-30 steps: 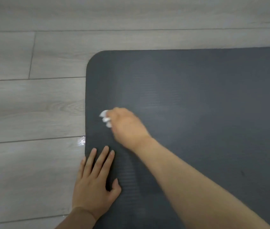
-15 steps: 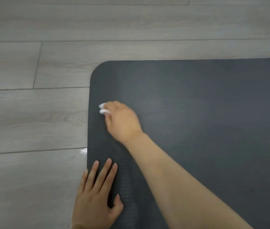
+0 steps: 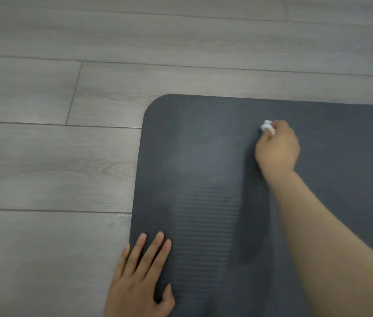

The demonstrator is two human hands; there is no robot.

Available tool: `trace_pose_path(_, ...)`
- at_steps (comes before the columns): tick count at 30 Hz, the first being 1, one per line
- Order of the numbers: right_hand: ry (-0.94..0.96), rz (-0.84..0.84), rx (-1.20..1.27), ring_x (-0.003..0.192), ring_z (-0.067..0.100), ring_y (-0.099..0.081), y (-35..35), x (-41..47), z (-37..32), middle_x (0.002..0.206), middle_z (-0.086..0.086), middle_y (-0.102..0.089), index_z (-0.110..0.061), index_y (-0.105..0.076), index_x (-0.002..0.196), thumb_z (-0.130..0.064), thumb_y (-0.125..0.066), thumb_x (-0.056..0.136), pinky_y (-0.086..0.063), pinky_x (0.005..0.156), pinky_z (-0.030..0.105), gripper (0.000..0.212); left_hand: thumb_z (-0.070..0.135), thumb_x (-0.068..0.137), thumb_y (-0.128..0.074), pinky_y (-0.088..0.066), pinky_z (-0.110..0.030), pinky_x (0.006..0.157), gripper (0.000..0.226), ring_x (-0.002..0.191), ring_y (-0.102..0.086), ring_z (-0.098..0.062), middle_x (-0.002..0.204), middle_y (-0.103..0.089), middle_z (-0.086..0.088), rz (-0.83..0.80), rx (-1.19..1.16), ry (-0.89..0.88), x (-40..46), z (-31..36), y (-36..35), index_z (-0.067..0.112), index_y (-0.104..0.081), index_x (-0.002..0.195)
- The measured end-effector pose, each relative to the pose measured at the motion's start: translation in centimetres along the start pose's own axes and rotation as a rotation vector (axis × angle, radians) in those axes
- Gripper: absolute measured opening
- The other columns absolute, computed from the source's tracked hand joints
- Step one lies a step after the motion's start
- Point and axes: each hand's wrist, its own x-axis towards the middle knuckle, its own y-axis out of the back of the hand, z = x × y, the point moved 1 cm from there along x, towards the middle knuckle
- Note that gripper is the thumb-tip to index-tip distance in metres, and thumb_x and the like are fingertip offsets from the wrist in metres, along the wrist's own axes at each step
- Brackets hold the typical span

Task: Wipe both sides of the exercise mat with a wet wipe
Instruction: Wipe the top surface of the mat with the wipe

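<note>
Mat [image 3: 203, 179], dark grey and ribbed, lies flat on the floor [image 3: 44, 156], its short end with a rounded corner toward the left of the view and its long axis running off the right edge. The ribs run parallel to that long axis. A paler sheen streaks the mat surface between the two hands. The right hand [image 3: 277, 149] rests on the mat near its far edge, its grip curled round a bunched white wet wipe [image 3: 266, 127] that pokes out past the fingers and touches the mat. The left hand [image 3: 140, 277] lies flat at the mat's near left edge, fingers straight and spread, holding nothing, fingertips on the mat and little finger over the floor. The floor is grey wood-grain planking, seams parallel to the mat's long axis.
</note>
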Motion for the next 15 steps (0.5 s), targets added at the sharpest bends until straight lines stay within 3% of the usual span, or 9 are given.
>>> trace_pose_path(2, 0.335, -0.163, 0.105, 0.107, 0.031, -0.058, -4.3, -5.2, -7.8, 0.116, 0.008, -0.064, -0.013, -0.062, 0.113, -0.013, -0.048, 0.094, -0.040, 0.089, 0.034, 0.024, 0.045, 0.054, -0.061, -0.032, -0.046, 0.112, 0.084, 0.139, -0.041, -0.027, 0.147, -0.051, 0.001, -0.004, 0.002, -0.002, 0.0, -0.1, -0.1, 0.021, -0.061, 0.134)
trace_pose_path(4, 0.708, -0.456, 0.090, 0.104, 0.030, -0.057, -7.1, -10.0, -13.4, 0.115, 0.009, -0.061, -0.012, -0.060, 0.117, -0.008, -0.049, 0.091, -0.041, 0.088, 0.036, 0.028, 0.046, 0.054, -0.060, -0.029, -0.044, 0.113, 0.083, 0.139, -0.041, -0.026, 0.147, -0.051, 0.002, -0.004, 0.003, -0.001, -0.1, 0.0, -0.1, 0.021, -0.061, 0.134)
trace_pose_path(6, 0.909, -0.542, 0.035, 0.103, 0.030, -0.056, -7.5, -9.3, -14.7, 0.114, 0.011, -0.059, -0.011, -0.058, 0.118, -0.007, -0.047, 0.091, -0.043, 0.087, 0.038, 0.029, 0.046, 0.053, -0.061, -0.029, -0.043, 0.112, 0.083, 0.138, -0.041, -0.025, 0.146, -0.052, 0.002, 0.010, -0.003, -0.008, 0.0, 0.1, -0.1, 0.022, -0.061, 0.133)
trace_pose_path(9, 0.757, -0.352, -0.027, 0.111, 0.031, -0.056, -5.2, -2.8, -9.3, 0.121, 0.011, -0.063, -0.013, -0.063, 0.119, -0.014, -0.045, 0.096, -0.042, 0.095, 0.037, 0.029, 0.046, 0.051, -0.063, -0.030, -0.042, 0.112, 0.086, 0.137, -0.043, -0.024, 0.146, -0.052, 0.003, 0.019, -0.030, -0.009, 0.1, -0.2, -0.1, 0.023, -0.060, 0.134)
trace_pose_path(12, 0.333, -0.136, -0.204, 0.110, 0.038, -0.055, -0.1, 3.9, 1.0, 0.121, 0.019, -0.060, -0.008, -0.061, 0.116, -0.023, -0.039, 0.100, -0.043, 0.092, 0.042, 0.032, 0.046, 0.049, -0.064, -0.030, -0.042, 0.112, 0.087, 0.137, -0.043, -0.023, 0.145, -0.053, 0.004, 0.028, -0.055, -0.014, 0.1, -0.1, -0.1, 0.023, -0.061, 0.133)
trace_pose_path(15, -0.029, -0.086, -0.225, 0.106, 0.045, -0.053, 3.4, 5.4, 5.8, 0.118, 0.029, -0.055, 0.001, -0.051, 0.115, -0.027, -0.033, 0.101, -0.042, 0.085, 0.047, 0.035, 0.047, 0.049, -0.064, -0.033, -0.043, 0.109, 0.086, 0.137, -0.042, -0.020, 0.145, -0.053, 0.005, 0.009, -0.088, -0.005, 0.2, -0.3, 0.0, 0.025, -0.063, 0.132)
